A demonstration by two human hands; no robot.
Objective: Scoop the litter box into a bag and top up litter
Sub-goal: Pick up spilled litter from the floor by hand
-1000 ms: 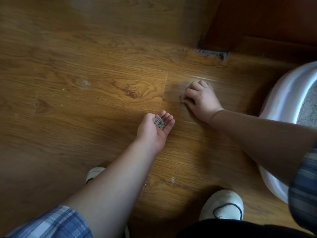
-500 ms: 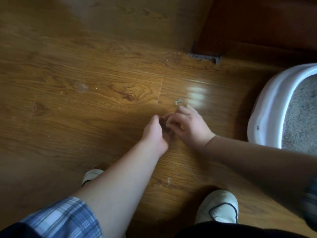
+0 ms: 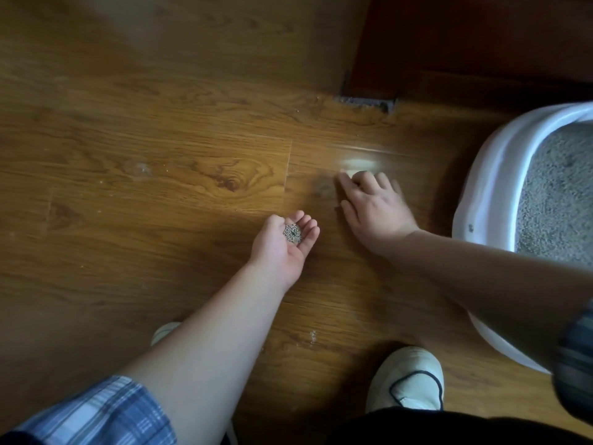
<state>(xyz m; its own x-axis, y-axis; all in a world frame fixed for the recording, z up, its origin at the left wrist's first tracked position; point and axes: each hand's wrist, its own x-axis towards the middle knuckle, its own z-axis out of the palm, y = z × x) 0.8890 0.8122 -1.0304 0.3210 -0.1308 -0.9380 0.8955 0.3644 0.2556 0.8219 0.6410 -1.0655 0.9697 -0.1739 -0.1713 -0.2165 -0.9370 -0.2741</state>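
The left hand [image 3: 282, 244] lies palm-up and cupped around a few litter grains [image 3: 292, 233], the right hand [image 3: 373, 205] presses loosely curled on the floor [image 3: 160, 187] at its 2 o'clock, the litter box [image 3: 487, 175] at 3 o'clock; tilting that palm would likely scatter the grains.

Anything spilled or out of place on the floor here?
Yes. Grey litter granules sit in the cupped left hand, not in the white plastic litter box; pale specks dot the wooden floor near the white shoe.
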